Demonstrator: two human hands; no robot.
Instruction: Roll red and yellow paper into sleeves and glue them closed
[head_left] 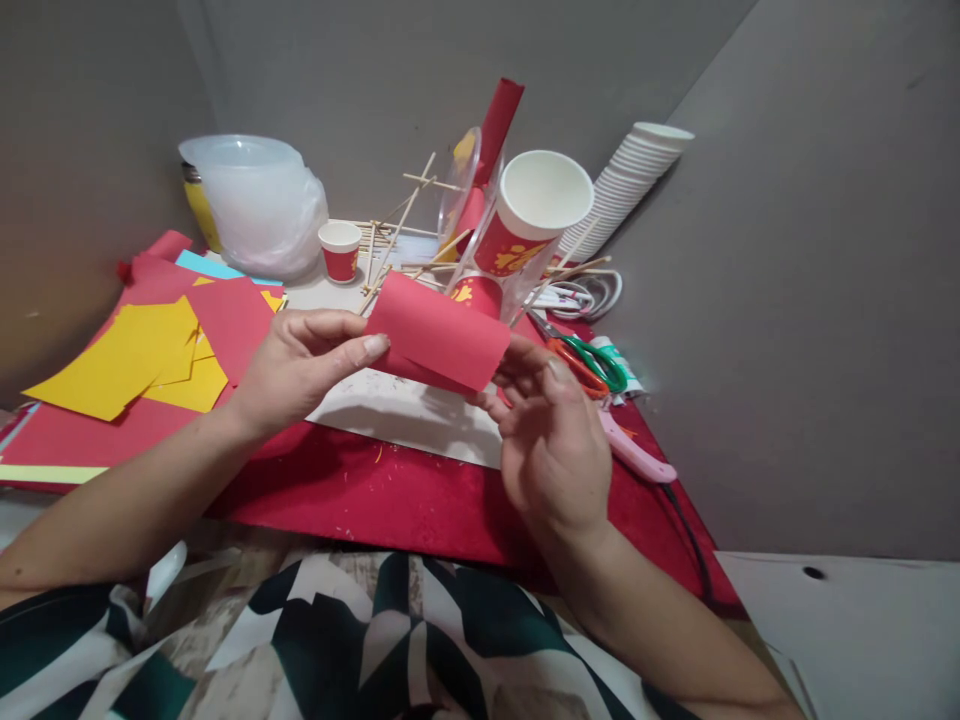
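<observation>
A piece of red paper (442, 330), curled over into a loose roll, is held up above the table's front half. My left hand (304, 365) pinches its left end between thumb and fingers. At the opposite end, my right hand (551, 430) has its fingertips on the paper's lower right corner, palm turned upward. Just behind the paper stand large paper cups with red bands and yellow prints, the upper cup (536, 215) tilted with its mouth toward me. A white sheet (405, 425) lies beneath my hands on the red tablecloth (360, 500).
Yellow paper pieces (127, 355) lie over red sheets on the left. Behind are a plastic tub (251, 205), a small paper cup (340, 250) and a stick frame (405, 215). Right are stacked white cups (634, 185), scissors (585, 360) and a pink corded tool (637, 450), close to the wall.
</observation>
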